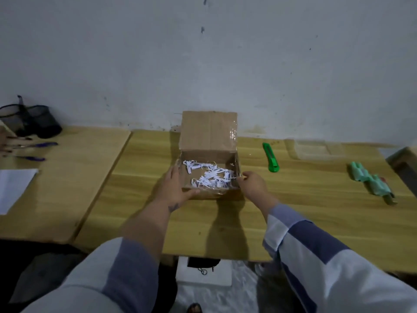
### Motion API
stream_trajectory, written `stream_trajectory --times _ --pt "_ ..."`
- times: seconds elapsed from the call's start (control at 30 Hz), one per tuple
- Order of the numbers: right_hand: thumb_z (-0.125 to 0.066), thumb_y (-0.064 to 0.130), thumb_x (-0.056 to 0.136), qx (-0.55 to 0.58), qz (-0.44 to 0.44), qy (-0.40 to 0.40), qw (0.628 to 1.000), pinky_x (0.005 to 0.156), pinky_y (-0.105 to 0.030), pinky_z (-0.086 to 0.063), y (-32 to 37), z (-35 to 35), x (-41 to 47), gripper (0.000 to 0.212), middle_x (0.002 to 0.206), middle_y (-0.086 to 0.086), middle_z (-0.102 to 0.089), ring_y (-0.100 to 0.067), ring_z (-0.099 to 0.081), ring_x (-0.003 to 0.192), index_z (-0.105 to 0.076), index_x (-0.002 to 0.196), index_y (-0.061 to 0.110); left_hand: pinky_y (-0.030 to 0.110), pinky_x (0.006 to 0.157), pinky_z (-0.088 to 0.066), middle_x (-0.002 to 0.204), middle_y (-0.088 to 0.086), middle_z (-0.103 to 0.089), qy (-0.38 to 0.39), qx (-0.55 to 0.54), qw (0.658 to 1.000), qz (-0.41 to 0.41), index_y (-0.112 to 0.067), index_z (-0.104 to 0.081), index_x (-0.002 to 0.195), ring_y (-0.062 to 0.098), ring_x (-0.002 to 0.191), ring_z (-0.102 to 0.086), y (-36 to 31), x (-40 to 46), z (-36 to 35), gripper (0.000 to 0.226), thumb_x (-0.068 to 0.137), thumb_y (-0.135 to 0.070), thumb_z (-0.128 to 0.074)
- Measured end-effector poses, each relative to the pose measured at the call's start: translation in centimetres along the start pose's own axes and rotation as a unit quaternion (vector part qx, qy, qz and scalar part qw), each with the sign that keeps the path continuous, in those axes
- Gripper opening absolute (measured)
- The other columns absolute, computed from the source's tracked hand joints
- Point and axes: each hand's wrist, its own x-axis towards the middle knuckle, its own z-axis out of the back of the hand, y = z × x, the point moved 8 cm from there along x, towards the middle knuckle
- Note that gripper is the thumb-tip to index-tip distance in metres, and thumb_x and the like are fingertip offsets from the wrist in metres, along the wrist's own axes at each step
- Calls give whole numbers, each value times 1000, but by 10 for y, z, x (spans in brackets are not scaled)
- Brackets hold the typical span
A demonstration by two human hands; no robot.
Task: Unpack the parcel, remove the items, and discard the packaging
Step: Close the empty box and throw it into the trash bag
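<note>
An open brown cardboard box (208, 134) stands on the wooden table, its lid flap upright at the back. Inside lies white shredded paper (211, 176). My left hand (174, 188) grips the box's left side and front corner. At the box's right front corner, my right hand (253, 184) holds the rim, its fingers curled over the edge. A green utility knife (270, 157) lies right of the box. Farther right sits a green wrapped bundle (372, 181).
The wooden table (304, 199) meets a second table (63, 177) on the left, which carries a black mesh pen holder (33, 120), purple pens (42, 145) and white paper (13, 188). Clear plastic (313, 149) lies at the back right. Another box edge (404, 166) shows far right.
</note>
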Motion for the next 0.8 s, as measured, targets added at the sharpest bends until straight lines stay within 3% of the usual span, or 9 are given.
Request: stream_trajectory --times 0.17,0.27,0.4,0.47,0.57,0.63,0.73,0.8 --pt "-72 24 80 20 -48 -60 997 67 -27 -46 -4 14 15 18 88 -9 -71 -23 -64 80 -72 91 9 51 114 -30 160 -1 -16 47 -44 998 -1 -30 -1 152 28 144 -24 9 31 -3 137 46 -78 -73" --pt "-70 16 81 2 -33 -93 995 70 -27 -48 11 32 21 5 86 -11 -72 -26 -67 84 -70 79 12 48 115 -29 161 -1 -14 67 -31 997 -2 -27 1 153 27 144 -23 5 41 -4 136 50 -75 -74" --pt "-69 13 82 42 27 -92 994 74 -29 -52 53 40 27 10 93 -11 -73 -25 -67 89 -72 88 7 47 115 -30 161 -2 -13 68 -41 997 -11 -26 2 153 26 144 -24 2 47 -4 135 53 -69 -78" --pt "-69 9 81 72 53 -55 995 75 -32 -57 74 31 29 13 96 -13 -72 -25 -68 89 -70 94 5 47 115 -30 160 -1 -16 69 -45 997 -11 -26 1 153 27 144 -25 1 48 -4 134 54 -67 -80" --pt "-60 -4 85 103 66 44 991 87 -42 -56 92 8 31 24 109 -16 -68 -26 -66 93 -66 107 4 48 113 -32 160 0 -18 72 -45 996 -14 -27 1 152 28 143 -27 -1 47 -2 135 52 -68 -80" --pt "-51 -9 88 99 65 72 990 82 -40 -58 95 -2 37 32 112 -13 -65 -23 -63 86 -64 112 7 49 113 -32 160 0 -18 69 -44 997 -13 -28 2 152 29 143 -26 -1 46 0 135 52 -69 -79" --pt "-45 -5 90 69 55 -5 996 52 -25 -47 91 6 53 35 107 -7 -63 -17 -58 73 -64 112 15 47 113 -32 160 -1 -18 65 -62 996 -7 -29 3 152 28 143 -28 0 43 -1 133 55 -66 -79" --pt "-44 1 91 65 34 -65 995 58 -26 -48 81 17 66 35 113 -9 -64 -23 -61 85 -62 116 18 44 113 -32 160 -3 -19 53 -83 995 -2 -30 2 153 26 142 -28 1 40 -1 130 58 -61 -81"
